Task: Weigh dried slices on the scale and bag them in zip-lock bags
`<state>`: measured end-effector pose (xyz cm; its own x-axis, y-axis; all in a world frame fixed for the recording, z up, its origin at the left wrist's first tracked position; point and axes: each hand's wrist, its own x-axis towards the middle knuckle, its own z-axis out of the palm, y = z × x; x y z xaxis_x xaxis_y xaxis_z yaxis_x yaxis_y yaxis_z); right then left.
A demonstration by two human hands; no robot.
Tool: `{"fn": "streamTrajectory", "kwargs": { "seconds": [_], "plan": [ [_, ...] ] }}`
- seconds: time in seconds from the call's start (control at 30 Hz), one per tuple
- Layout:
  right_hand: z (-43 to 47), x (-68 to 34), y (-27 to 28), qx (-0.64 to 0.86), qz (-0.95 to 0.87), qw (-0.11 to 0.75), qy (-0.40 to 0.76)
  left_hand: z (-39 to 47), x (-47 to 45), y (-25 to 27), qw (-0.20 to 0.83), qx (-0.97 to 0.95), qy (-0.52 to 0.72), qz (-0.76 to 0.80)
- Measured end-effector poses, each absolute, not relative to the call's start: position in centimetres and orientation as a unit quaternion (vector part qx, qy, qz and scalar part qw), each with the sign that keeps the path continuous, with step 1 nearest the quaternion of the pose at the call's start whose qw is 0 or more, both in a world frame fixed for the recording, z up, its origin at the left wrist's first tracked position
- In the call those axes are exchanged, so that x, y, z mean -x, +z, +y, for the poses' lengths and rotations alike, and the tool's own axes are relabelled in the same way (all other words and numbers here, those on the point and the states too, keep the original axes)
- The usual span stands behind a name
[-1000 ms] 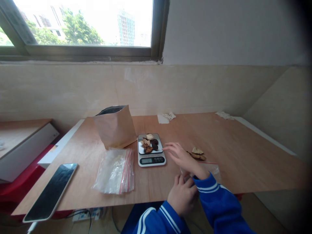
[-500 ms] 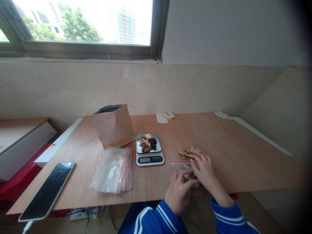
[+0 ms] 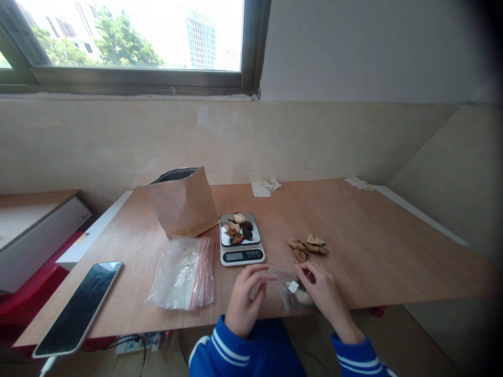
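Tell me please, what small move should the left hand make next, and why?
I would probably let the left hand take the left edge of the clear, partly filled plastic bag, to steady it. This hand is open close to that edge, the right hand is at the bag's other side, and dried brown slices lie just beyond it on the brown wooden table.

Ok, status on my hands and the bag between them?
Right hand at the bag, grip unclear. Left hand beside it, fingers apart. Items inside. Dried slices just beyond.
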<state>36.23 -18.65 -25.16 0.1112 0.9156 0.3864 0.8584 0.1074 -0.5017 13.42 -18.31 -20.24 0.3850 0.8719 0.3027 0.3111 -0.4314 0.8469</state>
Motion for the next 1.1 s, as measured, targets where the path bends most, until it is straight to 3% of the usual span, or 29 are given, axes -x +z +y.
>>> {"fn": "streamTrajectory", "kwargs": {
  "seconds": [0.17, 0.33, 0.43, 0.6, 0.73, 0.93, 1.0, 1.1],
  "plan": [
    [-17.3, -37.0, -22.4, 0.655, -0.676, 0.335, 0.038, -15.5, -5.2, -20.1, 0.244, -0.698, 0.404, 0.538],
    [-10.2, -38.9, -17.1, 0.648, -0.68, 0.34, -0.046, -14.3, -0.3, -22.7, 0.173, -0.693, 0.357, 0.602],
    [-4.3, -39.7, -16.3, 0.668, -0.672, 0.317, -0.046, -14.1, 0.5, -23.5, 0.171, -0.701, 0.338, 0.604],
    [1.1, -40.3, -19.9, 0.702, -0.657, 0.269, 0.06, -14.0, 0.9, -23.7, 0.245, -0.659, 0.353, 0.617],
    [1.4, -40.9, -21.7, 0.707, -0.644, 0.281, 0.078, -13.9, 1.6, -24.3, 0.26, -0.641, 0.381, 0.614],
    [-1.8, -38.0, -19.7, 0.656, -0.672, 0.337, 0.06, -13.3, 1.5, -24.3, 0.259, -0.656, 0.37, 0.605],
    [-4.3, -34.9, -19.0, 0.563, -0.718, 0.396, 0.099, -13.2, 0.9, -23.8, 0.258, -0.662, 0.354, 0.608],
    [-8.7, -29.3, -18.5, 0.48, -0.759, 0.396, 0.193, -13.0, 0.1, -23.3, 0.24, -0.648, 0.341, 0.638]
  ]
}}
